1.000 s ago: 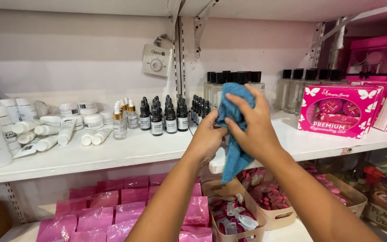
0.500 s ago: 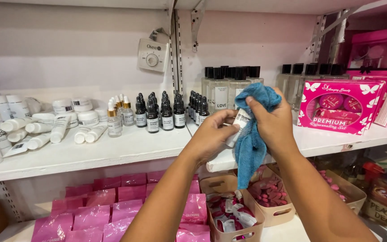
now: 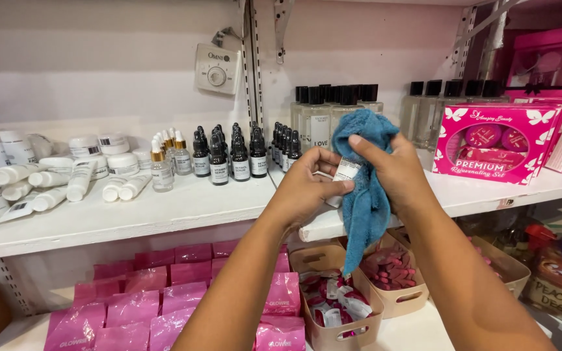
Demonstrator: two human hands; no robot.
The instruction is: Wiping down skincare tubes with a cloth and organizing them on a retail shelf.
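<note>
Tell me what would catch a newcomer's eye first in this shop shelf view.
In the middle, the right hand presses a blue cloth around a small white bottle that the left hand holds. At right on the white shelf stands a bright pink gift box. Below, at left, lie shiny pink pouches.

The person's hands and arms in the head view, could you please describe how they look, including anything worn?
Both forearms are bare as far as the view shows, with no sleeves visible. The left hand and right hand wear no gloves. I see no rings, watch or bracelets. The fingers are uncovered, with short nails.
</note>
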